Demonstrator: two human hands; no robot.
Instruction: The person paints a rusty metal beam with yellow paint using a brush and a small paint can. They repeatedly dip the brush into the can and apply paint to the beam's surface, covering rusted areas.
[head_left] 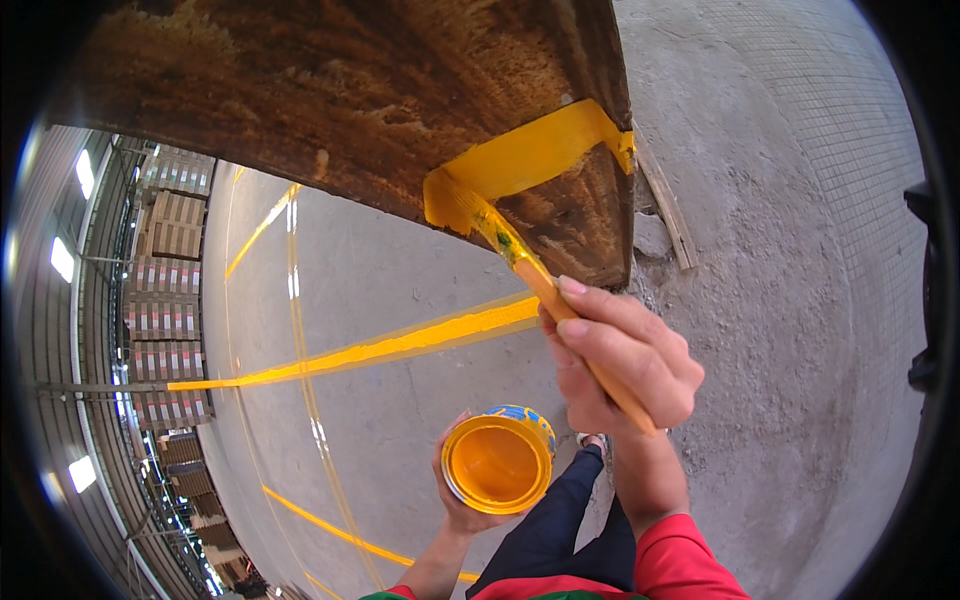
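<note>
My right hand point(632, 355) grips the wooden handle of a paintbrush point(545, 285), fingers pinched around it. The brush's yellow-coated bristles press on the lower left end of a yellow painted band point(540, 152). That band crosses a rusty brown panel point(330, 90) and wraps onto its right edge. Lower down, my left hand point(462, 510) is wrapped round a can of yellow paint point(497, 465). The can is uncovered, with yellow paint around its rim and inside, and a patch of blue on its outer side.
Yellow lines point(400, 340) run over the grey concrete floor point(380, 260). A loose wooden plank point(665, 200) lies on rough ground right of the panel. Stacked pallets point(165, 310) line the building's far left side. My feet stand below the paint can and brush.
</note>
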